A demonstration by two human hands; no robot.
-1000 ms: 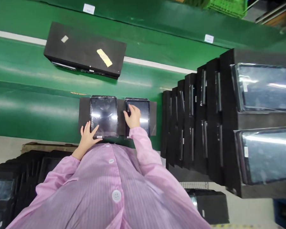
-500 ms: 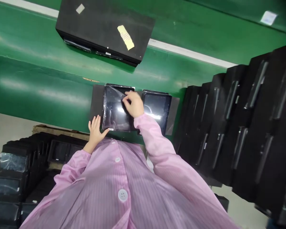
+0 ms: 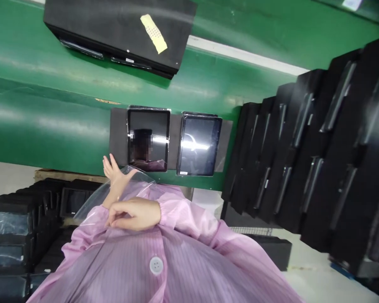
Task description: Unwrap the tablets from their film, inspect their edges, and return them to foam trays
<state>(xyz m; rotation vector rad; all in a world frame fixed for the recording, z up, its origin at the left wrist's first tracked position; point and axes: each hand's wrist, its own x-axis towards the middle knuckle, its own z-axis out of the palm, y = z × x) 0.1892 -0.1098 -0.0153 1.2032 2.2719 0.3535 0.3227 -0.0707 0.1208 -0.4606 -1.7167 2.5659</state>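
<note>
Now my right hand [image 3: 134,213] is curled, apparently pinching the clear film [image 3: 94,203] that stretches past my left hand [image 3: 116,176], spread and gripping nothing. Looks light, floppy, maybe slick: best held by an edge

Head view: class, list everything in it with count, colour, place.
bench: 1, green, across view
strip: 1, white, along bench
pad: 1, dark grey, on bench
screens: 2 uppermost, dark, on pad
clear film: 1, colourless, by hands
block: 1, black, upper left
label: 1, yellow, on block
tag: 1, white, upper right
stacks: several, black, both sides
board: 1, brown, lower left
shirt: 1, pink, bottom
left hand: 1, bare, near pad
right hand: 1, bare, before torso
</note>
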